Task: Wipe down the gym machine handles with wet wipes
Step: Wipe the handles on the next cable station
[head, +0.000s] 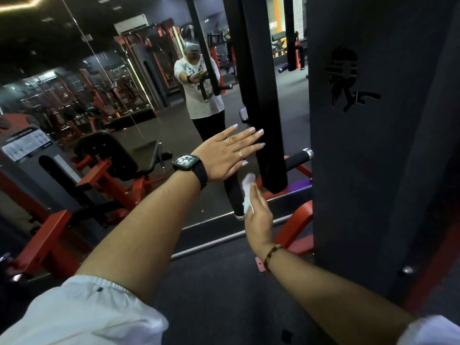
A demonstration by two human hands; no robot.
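A black hanging machine bar comes down in front of me and ends near knee height. My left hand, with a black watch on its wrist, lies flat with straight fingers against the bar's left side. Just below it, my right hand holds a crumpled white wet wipe close to the bar's lower end. A black foam-covered handle with a chrome cap sticks out to the right behind the bar.
A wall mirror straight ahead reflects me and the gym. The machine's wide black weight shroud fills the right side. A red-framed bench with a black pad stands at left. Red frame legs rest on the dark floor.
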